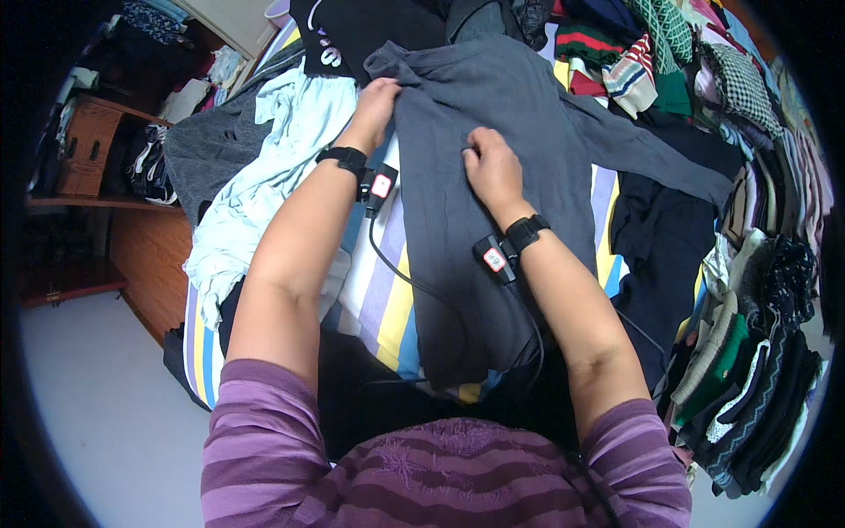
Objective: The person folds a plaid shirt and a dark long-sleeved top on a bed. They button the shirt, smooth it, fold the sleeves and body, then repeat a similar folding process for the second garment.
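A dark grey long-sleeved top point(502, 99) lies spread in front of me, its body reaching down towards my lap. One sleeve point(650, 148) stretches out to the right. At the upper left edge, my left hand point(377, 112) pinches the cloth where it bunches up. My right hand point(492, 168) is on the middle of the top with its fingers curled; whether they grip any fabric is hidden. Both wrists wear black straps with small cabled devices.
A striped sheet point(379, 290) lies beneath. Pale blue cloth point(264, 178) and a grey garment point(198, 152) are on the left, black clothing point(660, 264) on the right. Folded clothes point(733, 369) stand stacked at the far right. A wooden cabinet point(148, 257) is at the left.
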A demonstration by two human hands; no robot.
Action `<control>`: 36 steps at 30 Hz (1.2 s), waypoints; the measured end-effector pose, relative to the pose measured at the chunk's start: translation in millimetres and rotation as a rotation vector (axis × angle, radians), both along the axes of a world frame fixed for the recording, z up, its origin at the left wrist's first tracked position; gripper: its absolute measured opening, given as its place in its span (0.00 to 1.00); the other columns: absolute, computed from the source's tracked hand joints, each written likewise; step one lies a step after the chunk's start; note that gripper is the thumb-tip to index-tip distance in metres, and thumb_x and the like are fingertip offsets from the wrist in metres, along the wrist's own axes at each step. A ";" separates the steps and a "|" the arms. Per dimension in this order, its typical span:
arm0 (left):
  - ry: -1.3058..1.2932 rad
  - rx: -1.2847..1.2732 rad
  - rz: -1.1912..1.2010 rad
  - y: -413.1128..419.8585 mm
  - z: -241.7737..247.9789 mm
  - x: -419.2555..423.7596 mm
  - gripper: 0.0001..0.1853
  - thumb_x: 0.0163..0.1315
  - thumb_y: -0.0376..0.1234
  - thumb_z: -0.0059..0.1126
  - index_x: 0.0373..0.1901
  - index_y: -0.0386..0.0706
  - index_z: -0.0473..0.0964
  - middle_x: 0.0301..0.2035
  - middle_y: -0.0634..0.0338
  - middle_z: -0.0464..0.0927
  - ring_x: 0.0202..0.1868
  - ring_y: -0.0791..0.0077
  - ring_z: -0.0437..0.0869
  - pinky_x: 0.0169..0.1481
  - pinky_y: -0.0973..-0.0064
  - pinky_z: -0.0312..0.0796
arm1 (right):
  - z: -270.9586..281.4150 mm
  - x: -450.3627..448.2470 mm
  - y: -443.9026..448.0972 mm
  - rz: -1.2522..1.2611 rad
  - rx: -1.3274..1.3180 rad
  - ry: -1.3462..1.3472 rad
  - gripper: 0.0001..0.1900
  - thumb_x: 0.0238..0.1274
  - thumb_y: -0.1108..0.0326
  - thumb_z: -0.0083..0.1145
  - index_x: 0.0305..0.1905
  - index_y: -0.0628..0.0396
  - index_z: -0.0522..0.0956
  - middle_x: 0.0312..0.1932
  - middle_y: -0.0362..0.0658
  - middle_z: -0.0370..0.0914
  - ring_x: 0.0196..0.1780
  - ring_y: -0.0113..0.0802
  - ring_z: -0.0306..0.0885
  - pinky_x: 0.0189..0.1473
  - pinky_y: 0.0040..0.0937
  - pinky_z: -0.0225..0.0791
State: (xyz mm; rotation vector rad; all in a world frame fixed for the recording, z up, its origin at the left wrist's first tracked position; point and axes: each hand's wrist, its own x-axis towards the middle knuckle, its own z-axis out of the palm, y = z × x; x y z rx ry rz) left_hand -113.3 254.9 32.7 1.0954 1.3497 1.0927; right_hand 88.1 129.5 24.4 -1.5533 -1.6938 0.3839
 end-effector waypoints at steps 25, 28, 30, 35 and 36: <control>-0.112 -0.053 -0.002 -7.9 7.5 1.7 0.20 0.65 0.35 0.61 0.54 0.33 0.73 0.47 0.52 0.81 0.47 0.66 0.82 0.55 0.70 0.74 | 41.2 2.5 -223.9 1.118 -0.319 -0.576 0.50 0.50 0.54 0.69 0.77 0.42 0.52 0.80 0.48 0.40 0.81 0.51 0.38 0.71 0.65 0.49; -0.172 0.018 -0.025 -3.3 9.5 -4.7 0.18 0.64 0.32 0.61 0.53 0.33 0.73 0.46 0.53 0.82 0.45 0.67 0.83 0.53 0.71 0.74 | 26.6 3.2 -225.9 0.975 -0.064 -0.756 0.31 0.66 0.59 0.52 0.73 0.49 0.60 0.76 0.55 0.54 0.76 0.52 0.55 0.70 0.51 0.58; -0.203 0.070 -0.004 -6.6 14.2 -9.5 0.17 0.64 0.29 0.61 0.52 0.33 0.74 0.45 0.54 0.82 0.44 0.68 0.83 0.52 0.72 0.75 | 24.1 8.6 -221.7 0.962 -0.123 -0.513 0.27 0.66 0.64 0.49 0.70 0.52 0.65 0.71 0.56 0.62 0.71 0.52 0.63 0.65 0.45 0.64; -0.255 0.170 0.069 -40.9 36.8 -36.2 0.15 0.65 0.26 0.58 0.52 0.35 0.73 0.45 0.56 0.82 0.43 0.71 0.83 0.51 0.75 0.75 | 52.4 22.5 -230.4 1.055 -0.294 -0.259 0.27 0.55 0.72 0.55 0.63 0.56 0.72 0.65 0.51 0.72 0.66 0.48 0.71 0.63 0.40 0.71; -0.256 0.185 0.086 -52.7 40.7 -44.7 0.14 0.65 0.26 0.58 0.53 0.35 0.73 0.45 0.56 0.82 0.43 0.71 0.83 0.51 0.75 0.75 | 62.4 22.7 -234.8 1.103 -0.324 -0.192 0.27 0.54 0.72 0.55 0.63 0.56 0.72 0.65 0.50 0.72 0.66 0.47 0.71 0.63 0.40 0.70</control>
